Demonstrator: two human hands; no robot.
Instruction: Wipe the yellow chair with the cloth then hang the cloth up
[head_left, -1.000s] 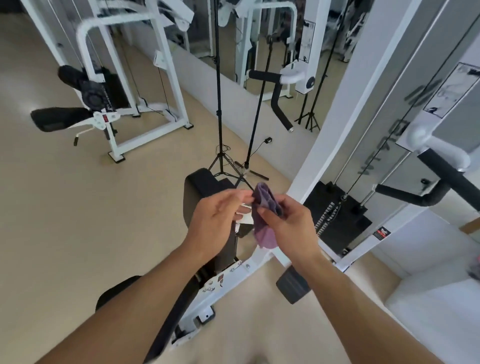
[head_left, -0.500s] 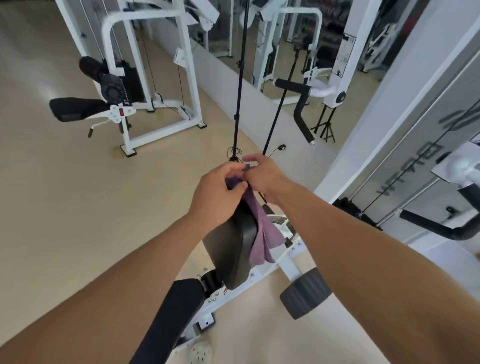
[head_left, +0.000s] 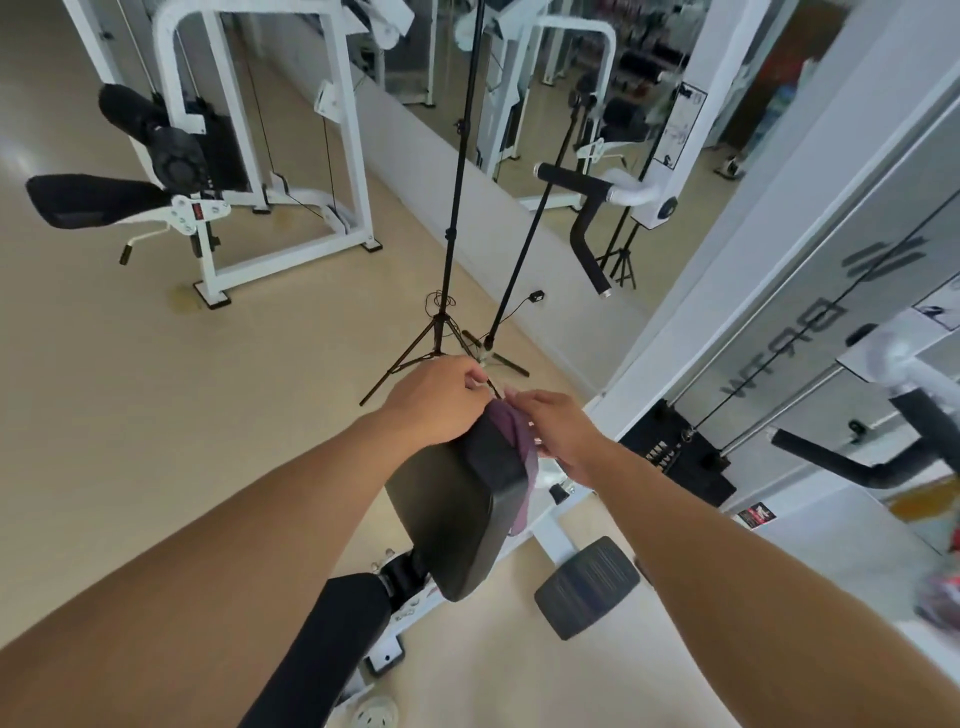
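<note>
Black tripod (head_left: 448, 291) just beyond cloth (head_left: 514, 441), hands (head_left: 558, 431).

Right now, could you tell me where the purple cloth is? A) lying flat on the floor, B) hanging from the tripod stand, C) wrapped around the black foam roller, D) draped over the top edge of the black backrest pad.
D: the purple cloth hangs over the top of the black backrest pad, with the left hand and right hand both at it.

Bright even daylight, soft shadows, wide-angle bending at edges, blurred right edge
</note>
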